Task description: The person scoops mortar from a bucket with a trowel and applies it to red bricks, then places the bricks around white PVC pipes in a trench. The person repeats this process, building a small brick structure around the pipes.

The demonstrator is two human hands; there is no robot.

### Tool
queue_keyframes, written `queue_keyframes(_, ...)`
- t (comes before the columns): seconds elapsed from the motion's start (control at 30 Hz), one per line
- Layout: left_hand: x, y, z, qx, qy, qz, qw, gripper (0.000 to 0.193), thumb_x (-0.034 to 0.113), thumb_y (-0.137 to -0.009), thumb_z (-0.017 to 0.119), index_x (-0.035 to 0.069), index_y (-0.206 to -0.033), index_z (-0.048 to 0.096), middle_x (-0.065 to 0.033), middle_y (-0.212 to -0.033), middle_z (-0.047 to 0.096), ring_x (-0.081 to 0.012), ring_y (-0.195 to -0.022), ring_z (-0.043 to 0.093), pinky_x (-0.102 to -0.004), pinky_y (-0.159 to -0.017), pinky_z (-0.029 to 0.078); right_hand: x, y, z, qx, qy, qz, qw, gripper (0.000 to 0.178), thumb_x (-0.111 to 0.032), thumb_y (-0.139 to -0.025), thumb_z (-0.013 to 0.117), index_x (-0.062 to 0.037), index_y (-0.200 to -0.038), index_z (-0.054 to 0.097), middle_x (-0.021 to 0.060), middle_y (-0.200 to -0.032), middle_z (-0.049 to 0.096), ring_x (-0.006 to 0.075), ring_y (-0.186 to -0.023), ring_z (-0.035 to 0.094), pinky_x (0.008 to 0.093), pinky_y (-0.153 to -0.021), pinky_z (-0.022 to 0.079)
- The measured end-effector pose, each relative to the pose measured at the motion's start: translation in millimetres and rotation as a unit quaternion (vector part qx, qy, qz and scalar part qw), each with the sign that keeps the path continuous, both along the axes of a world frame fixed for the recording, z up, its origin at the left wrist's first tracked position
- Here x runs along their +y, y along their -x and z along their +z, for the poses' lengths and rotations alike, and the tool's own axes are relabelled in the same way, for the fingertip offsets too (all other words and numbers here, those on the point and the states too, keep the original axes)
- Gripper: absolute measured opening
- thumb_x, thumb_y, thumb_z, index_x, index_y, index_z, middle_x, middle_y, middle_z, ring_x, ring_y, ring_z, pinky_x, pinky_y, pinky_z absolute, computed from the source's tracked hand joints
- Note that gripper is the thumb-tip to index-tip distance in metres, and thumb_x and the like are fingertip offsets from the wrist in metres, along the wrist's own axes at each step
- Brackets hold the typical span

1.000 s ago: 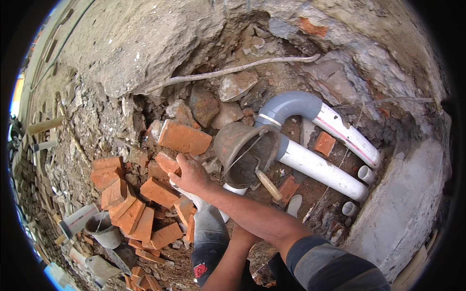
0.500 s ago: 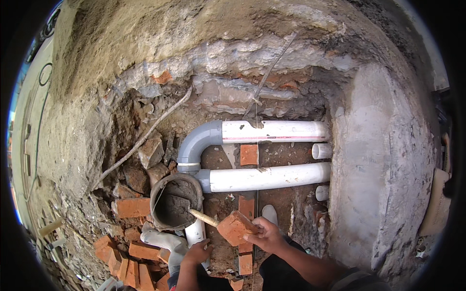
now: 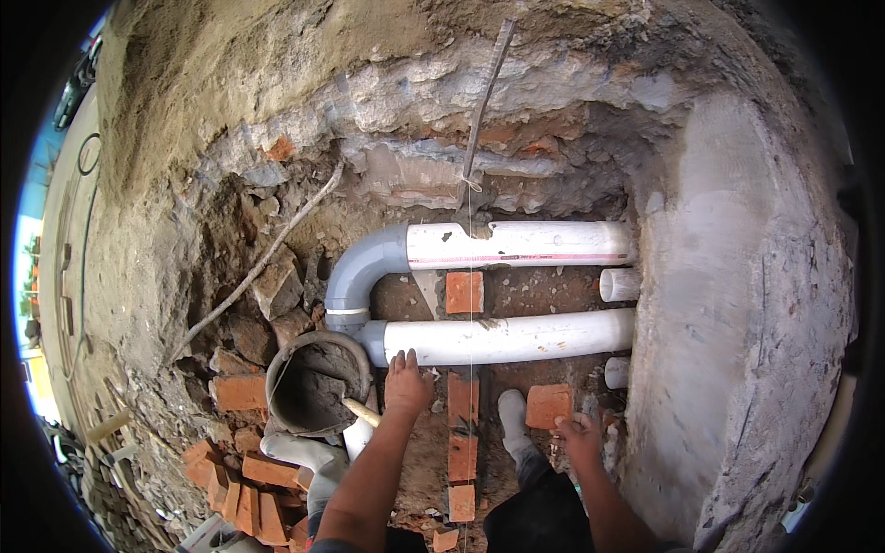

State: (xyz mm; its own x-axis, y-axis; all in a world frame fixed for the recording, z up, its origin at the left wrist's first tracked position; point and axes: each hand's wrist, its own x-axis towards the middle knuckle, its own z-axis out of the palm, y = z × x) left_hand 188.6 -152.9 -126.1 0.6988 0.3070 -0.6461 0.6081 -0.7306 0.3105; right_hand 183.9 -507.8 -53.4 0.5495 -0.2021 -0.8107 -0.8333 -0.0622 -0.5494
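My right hand [image 3: 581, 441] grips a broken orange brick [image 3: 549, 406] by its near right corner, to the right of my booted foot. My left hand [image 3: 408, 385] reaches forward, fingers stretched out, its fingertips at the lower white pipe [image 3: 510, 338] beside the grey fitting. Just left of it stands a round bucket [image 3: 320, 383] of grey mortar, with a wooden-handled tool [image 3: 361, 411] resting in it. Between my feet a row of bricks [image 3: 463, 458] lies in the soil under a taut string [image 3: 471, 323].
A grey elbow [image 3: 361, 269] joins the upper white pipe [image 3: 518, 244] to the lower. A loose brick pile [image 3: 247, 507] lies at lower left. A smooth concrete wall [image 3: 708, 304] bounds the right side. A stick [image 3: 262, 262] leans at left; a bar [image 3: 487, 101] holds the string.
My right hand has carried the brick to the right, away from the bucket. My left hand has moved forward to the lower pipe. The whole view has shifted slightly.
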Motion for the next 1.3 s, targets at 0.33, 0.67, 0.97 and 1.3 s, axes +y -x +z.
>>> queue_keyframes(0.33, -16.5, -34.5, -53.8, 0.153, -0.107, -0.119, 0.975, 0.1, 0.046, -0.09, 0.063, -0.017, -0.15, 0.014, -0.0353, -0.158, 0.018, -0.0584, -0.144, 0.013, -0.0559, -0.121, 0.012, 119.2, -184.6, -74.3, -0.107, -0.126, -0.028, 0.986, 0.035, -0.021, -0.095, 0.069, 0.0029, -0.119, 0.061, 0.0105, -0.095, 0.069, 0.0189, -0.082, 0.07, 0.0316, -0.07, 0.059)
queue_keyframes(0.67, -25.0, -20.1, -100.7, 0.111, -0.18, -0.201, 0.957, 0.066, 0.015, -0.098, 0.041, -0.027, -0.143, 0.016, -0.0518, -0.146, 0.02, -0.0679, -0.138, 0.014, -0.0686, -0.116, 0.009, 226.3, -306.0, -138.1, -0.093, -0.173, 0.014, 0.98, 0.036, -0.02, -0.098, 0.064, 0.0024, -0.125, 0.061, 0.013, -0.087, 0.067, 0.0202, -0.074, 0.068, 0.0304, -0.07, 0.062)
queue_keyframes(0.97, -26.2, -21.8, -95.4, 0.105, -0.186, -0.213, 0.953, 0.07, 0.018, -0.098, 0.045, -0.029, -0.141, 0.016, -0.0528, -0.144, 0.021, -0.0684, -0.137, 0.016, -0.0679, -0.117, 0.008, 245.8, -321.5, -144.1, -0.066, -0.121, 0.062, 0.988, 0.051, -0.029, -0.094, 0.07, 0.0019, -0.132, 0.056, 0.0206, -0.096, 0.069, 0.0259, -0.076, 0.072, 0.0348, -0.069, 0.063)
queue_keyframes(1.3, -26.7, -21.8, -94.0, 0.11, -0.176, -0.212, 0.955, 0.078, 0.026, -0.099, 0.048, -0.03, -0.141, 0.014, -0.0516, -0.145, 0.022, -0.067, -0.138, 0.016, -0.0686, -0.116, 0.008, 239.6, -311.3, -150.7, -0.108, -0.062, 0.058, 0.99, 0.051, -0.031, -0.09, 0.077, -0.0046, -0.131, 0.062, 0.0072, -0.072, 0.064, 0.0122, -0.054, 0.058, 0.0258, -0.048, 0.05)
